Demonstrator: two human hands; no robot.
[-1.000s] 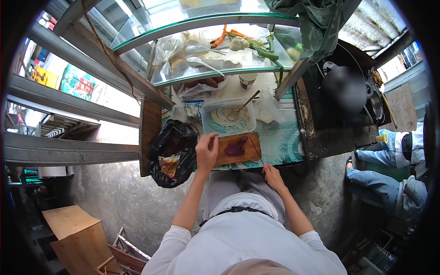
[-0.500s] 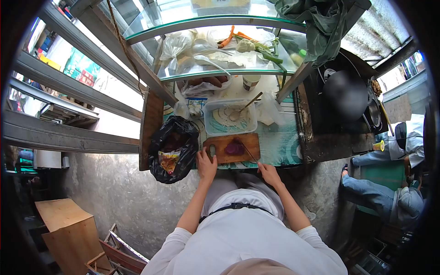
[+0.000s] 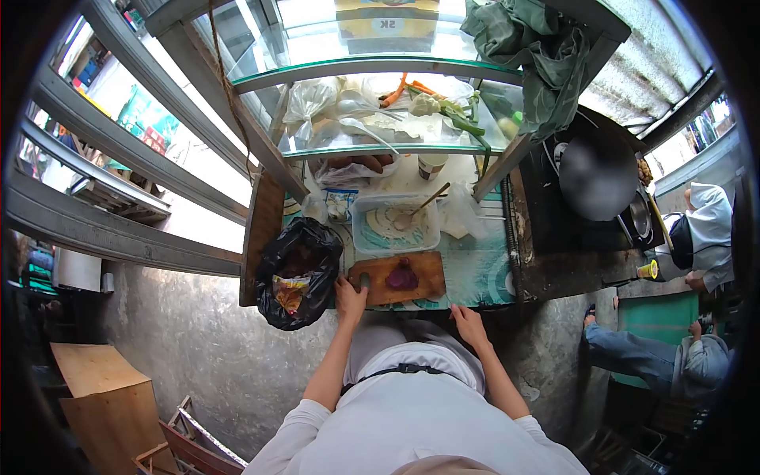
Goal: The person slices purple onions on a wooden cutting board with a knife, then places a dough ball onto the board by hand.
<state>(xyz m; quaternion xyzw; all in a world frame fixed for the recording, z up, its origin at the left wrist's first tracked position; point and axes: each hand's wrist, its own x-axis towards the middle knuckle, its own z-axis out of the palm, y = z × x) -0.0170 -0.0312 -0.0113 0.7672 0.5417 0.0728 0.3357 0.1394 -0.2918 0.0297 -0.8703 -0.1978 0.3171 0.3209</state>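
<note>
A wooden cutting board point(image 3: 423, 273) lies at the near edge of the patterned table point(image 3: 475, 273), with a purple piece of food point(image 3: 402, 277) on it. My left hand point(image 3: 348, 294) grips the board's near left corner, by its handle hole. My right hand point(image 3: 469, 321) rests at the table's front edge, right of the board, fingers apart and nothing visible in it. Just behind the board stands a clear plastic container point(image 3: 372, 233) with a wooden stick point(image 3: 427, 199) leaning in it.
A black bag point(image 3: 297, 273) of scraps hangs at the table's left end. Above, a glass shelf point(image 3: 380, 146) carries carrots, greens and plastic bags. A dark pan point(image 3: 598, 178) sits on a stove at the right. A person point(image 3: 701, 229) in light clothes sits beyond it.
My left hand slid from the board's top down to its near left corner. My right hand drew back to the table edge, and the thin knife seen beside it earlier is out of sight.
</note>
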